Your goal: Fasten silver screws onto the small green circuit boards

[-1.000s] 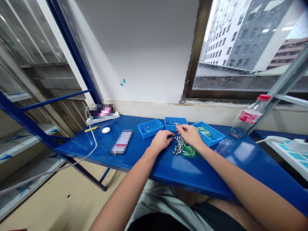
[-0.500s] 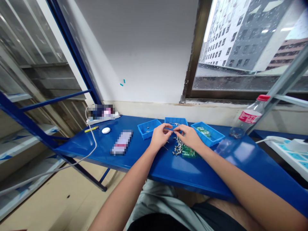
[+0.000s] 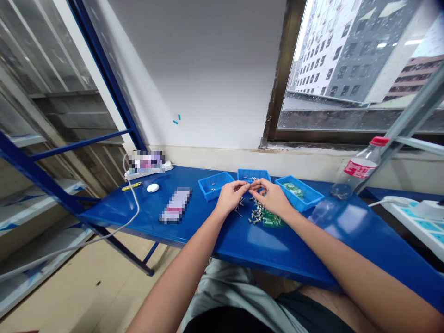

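My left hand (image 3: 231, 196) and my right hand (image 3: 268, 195) meet fingertip to fingertip above the blue table, thumbs and fingers pinched. Whatever sits between them is too small to make out. Below and between the hands lies a pile of small silver metal parts (image 3: 255, 213). Green circuit boards (image 3: 272, 219) lie under my right hand, partly covered by it. Several thin metal pins (image 3: 238, 211) rest beside my left hand. Just behind the hands, a middle blue tray (image 3: 253, 173) contains thin metal pieces.
A left blue tray (image 3: 215, 186) holds a few small parts; a right blue tray (image 3: 310, 200) holds green boards. Farther right stands a plastic bottle (image 3: 360, 169). To the left are a blurred-out phone-shaped item (image 3: 176, 206), a white oval object (image 3: 152, 188), a yellow tool (image 3: 132, 186) and a white cable (image 3: 137, 208).
Both hands' fingertips have drawn closer together and the fingers have curled in slightly. The trays, boards and metal parts stay where they were.
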